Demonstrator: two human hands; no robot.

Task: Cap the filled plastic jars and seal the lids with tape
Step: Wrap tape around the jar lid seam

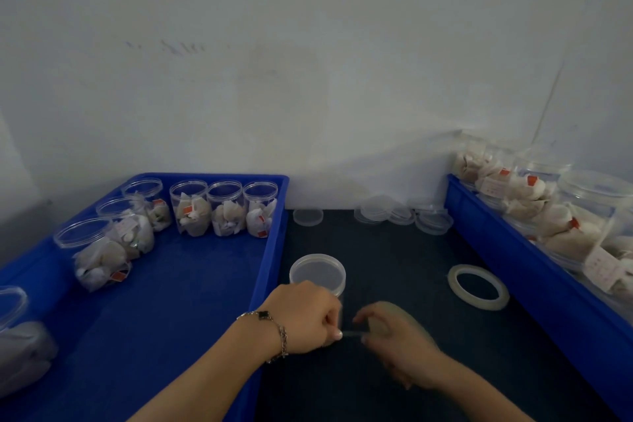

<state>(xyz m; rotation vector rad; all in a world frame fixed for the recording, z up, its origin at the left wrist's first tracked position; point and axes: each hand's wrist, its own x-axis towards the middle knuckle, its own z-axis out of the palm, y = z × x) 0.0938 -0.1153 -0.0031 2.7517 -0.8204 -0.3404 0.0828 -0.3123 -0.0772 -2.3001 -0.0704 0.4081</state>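
Capped jar [318, 273] stands on the dark mat [394, 257], near centre, just right of the left blue tray [191, 277]. Its clear lid is on; the body is mostly hidden behind the hands.

Left hand [301, 317], bracelet [274, 329] at the wrist, is curled against the jar's near side with thumb and fingertips pinched. Right hand [397, 343] is motion-blurred; its fingers seem curled toward the left hand. A thin clear strip, probably tape, appears to run between the two hands, too faint to confirm, so the right hand's grip cannot be told.

Tape roll [478, 286] lies flat on the mat to the right, apart from the hands, near the right blue tray [513, 250].

Left tray: open filled jars [224, 207] in a row along the far wall and down the left side, one at the left edge cut off. Contents are pale sachets with small orange-red tags; no print readable.

Right tray: capped jars [548, 209] piled on their sides, cut off by the right edge. Paper labels with reddish marks, illegible.

Loose lids [404, 214] heaped on the far mat, one lone lid [308, 217] left of them.

Wall [308, 62] behind: dark scribble at top left, cut off, unreadable; faint smudged marks lower down
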